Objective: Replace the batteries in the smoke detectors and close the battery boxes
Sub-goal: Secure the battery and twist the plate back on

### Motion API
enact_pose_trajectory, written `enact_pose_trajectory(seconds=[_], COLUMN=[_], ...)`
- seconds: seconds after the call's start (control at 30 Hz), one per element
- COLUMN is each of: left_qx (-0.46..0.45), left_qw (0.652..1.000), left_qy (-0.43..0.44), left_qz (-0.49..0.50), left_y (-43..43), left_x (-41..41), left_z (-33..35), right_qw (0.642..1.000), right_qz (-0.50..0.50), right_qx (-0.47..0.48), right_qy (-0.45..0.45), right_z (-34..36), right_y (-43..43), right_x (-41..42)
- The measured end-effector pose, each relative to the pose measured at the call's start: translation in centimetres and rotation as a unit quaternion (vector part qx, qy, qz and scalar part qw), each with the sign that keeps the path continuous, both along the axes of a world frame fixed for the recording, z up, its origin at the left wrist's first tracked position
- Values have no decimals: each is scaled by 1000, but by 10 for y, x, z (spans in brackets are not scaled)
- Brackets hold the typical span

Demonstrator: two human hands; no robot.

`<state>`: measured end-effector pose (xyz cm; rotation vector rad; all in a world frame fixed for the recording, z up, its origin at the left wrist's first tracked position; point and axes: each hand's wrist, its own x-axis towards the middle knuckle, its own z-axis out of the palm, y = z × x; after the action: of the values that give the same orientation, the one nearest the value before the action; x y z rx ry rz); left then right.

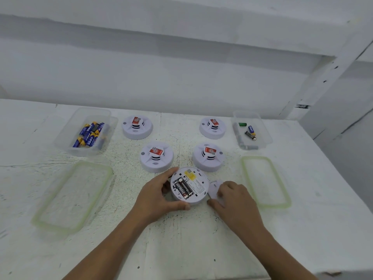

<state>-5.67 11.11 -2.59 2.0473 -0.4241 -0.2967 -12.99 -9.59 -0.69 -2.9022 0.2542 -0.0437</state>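
Observation:
A white smoke detector (196, 185) lies upside down near the table's middle, its battery bay open with two black batteries (184, 188) inside. My left hand (159, 197) grips its left rim, thumb at the near edge. My right hand (235, 197) holds the white battery cover (214, 187) just right of the detector. Several other detectors stand face up behind, among them the near left detector (156, 156), the near right detector (209, 156) and the far left detector (137, 127).
A clear box (66, 136) at the back left holds several blue and yellow batteries. Another clear box (264, 136) at the back right holds a few mixed batteries. Two green-rimmed lids lie flat, the left lid (40, 217) and the right lid (282, 190). A white wall rises behind the table.

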Motion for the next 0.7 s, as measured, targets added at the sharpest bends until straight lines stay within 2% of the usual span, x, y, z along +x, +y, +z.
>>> enact_pose_trajectory(seconds=[0.13,0.3,0.43,0.5,0.6,0.7], left_qx=[3,0,16,20,25,34], left_qw=[1000,1000,1000,1000,999,999], left_qy=[12,20,20,16,12,11], left_qz=[-5,-13,-16,-15,-17,-20], left_y=[1,1,2,2,2,2], left_x=[0,-1,-1,0,0,1], left_z=[1,5,3,3,3,2], right_qw=[1000,984,968,962,959,970], right_qz=[-10,-103,-124,-110,-34,86], right_qx=[17,145,218,249,281,221], right_qy=[-2,19,25,22,14,43], right_z=[2,16,38,48,53,54], right_y=[2,-7,-14,-18,-16,-8], right_x=[1,2,5,12,27,39])
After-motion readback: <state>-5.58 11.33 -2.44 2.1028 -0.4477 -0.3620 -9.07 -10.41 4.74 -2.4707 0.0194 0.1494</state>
